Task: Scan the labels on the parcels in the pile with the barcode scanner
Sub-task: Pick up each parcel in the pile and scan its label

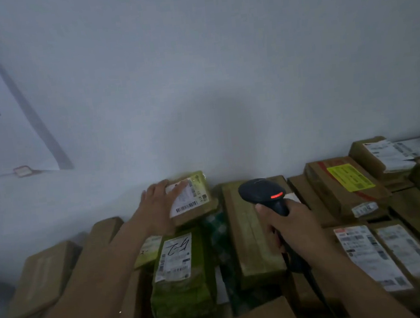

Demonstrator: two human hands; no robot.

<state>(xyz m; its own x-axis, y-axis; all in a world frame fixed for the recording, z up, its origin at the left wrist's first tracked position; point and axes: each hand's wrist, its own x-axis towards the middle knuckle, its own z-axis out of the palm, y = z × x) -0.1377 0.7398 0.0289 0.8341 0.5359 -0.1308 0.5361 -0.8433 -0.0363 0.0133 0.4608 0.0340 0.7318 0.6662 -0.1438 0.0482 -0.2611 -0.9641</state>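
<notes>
Wall (221, 80): pale and bare behind everything; the parcels butt against its foot, so there is no reaching round the back
Pile (405, 205): brown and green parcels packed edge to edge, most labels facing up; the light is dim, so I judge each read wants the scanner close and square
Long brown carton (250, 235): just right of the green parcels, under the scanner; no label shows on its top
Near green parcel (181, 291): in front of the one in hand, label up with handwriting on it; a likely next candidate
Far green parcel (202, 179): this step's target, on top of the pile against the wall, label up, lying a little askew
Right hand (293, 225): clenched round the scanner's grip, cable (319, 292) trailing back under the wrist
Left hand (159, 205): laid flat on the far green parcel, fingers straight and grasping nothing, tips covering the label's upper left
Barcode scanner (264, 192): head hovers right of the target, aimed past it toward the wall; swing it left and tip it down onto the label
Label (191, 199): white, partly under the fingers; slide them off toward the parcel's left edge while pressing it steady
Barcode (186, 207): on the label's near edge, uncovered; run the beam along the bars' row
Red lamp (277, 195): lit on the scanner's head; whether it marks a read I cannot tell
</notes>
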